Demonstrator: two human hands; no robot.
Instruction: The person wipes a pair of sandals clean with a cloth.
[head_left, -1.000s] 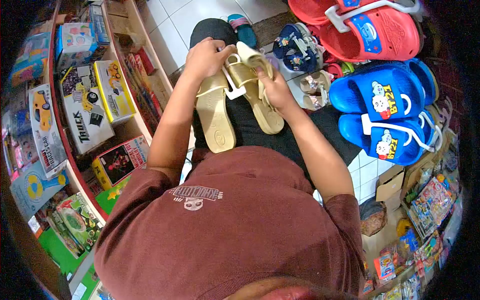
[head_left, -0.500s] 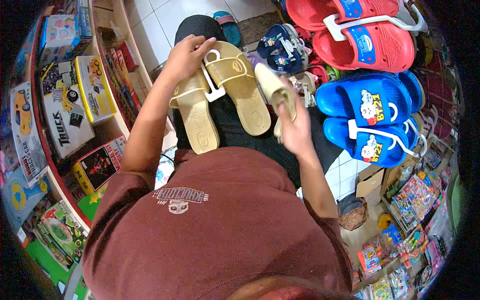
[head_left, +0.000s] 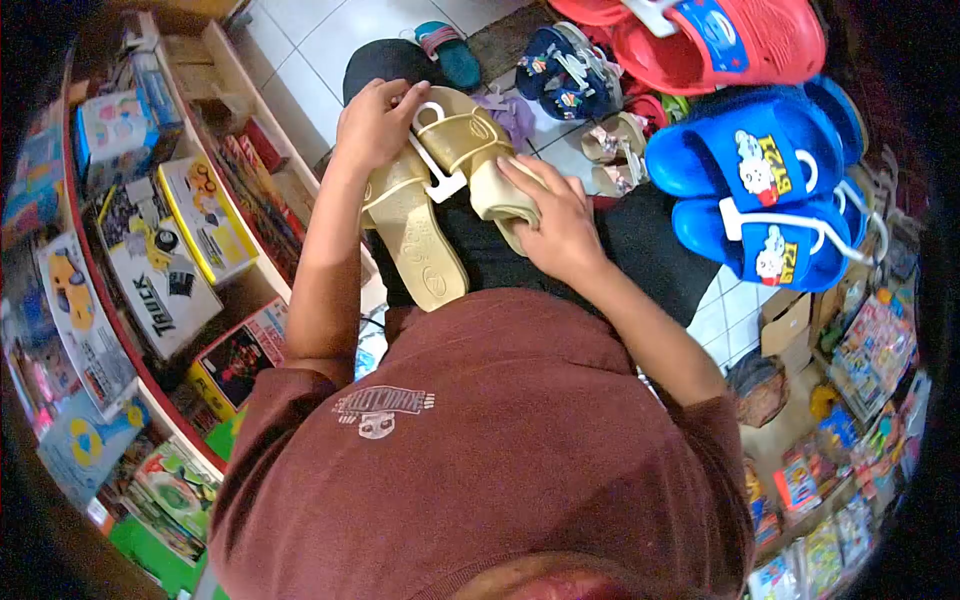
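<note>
A pair of gold slide sandals (head_left: pixel 425 250) rests over my dark-clothed lap, toes away from me, joined by a white plastic hanger (head_left: pixel 437 165). My left hand (head_left: pixel 374 122) is closed on the toe end of the left sandal, its fingers near the hanger's hook. My right hand (head_left: pixel 562 222) grips a folded cream cloth (head_left: pixel 495 196), pressed against the right sandal (head_left: pixel 462 132) just below its strap. The cloth and my fingers hide most of that sandal's heel half.
Blue slides (head_left: pixel 775 180) and red clogs (head_left: pixel 715 50) hang at the right. Navy sandals (head_left: pixel 570 75) and a teal slipper (head_left: pixel 452 58) lie farther off. Boxed toys (head_left: pixel 155 265) fill shelves at the left. An open cardboard box (head_left: pixel 787 325) and packaged toys (head_left: pixel 870 350) stand lower right.
My right hand has moved left with the cloth, from beside the right sandal onto it. My left hand keeps its hold at the toe end. The whole view has shifted slightly.
</note>
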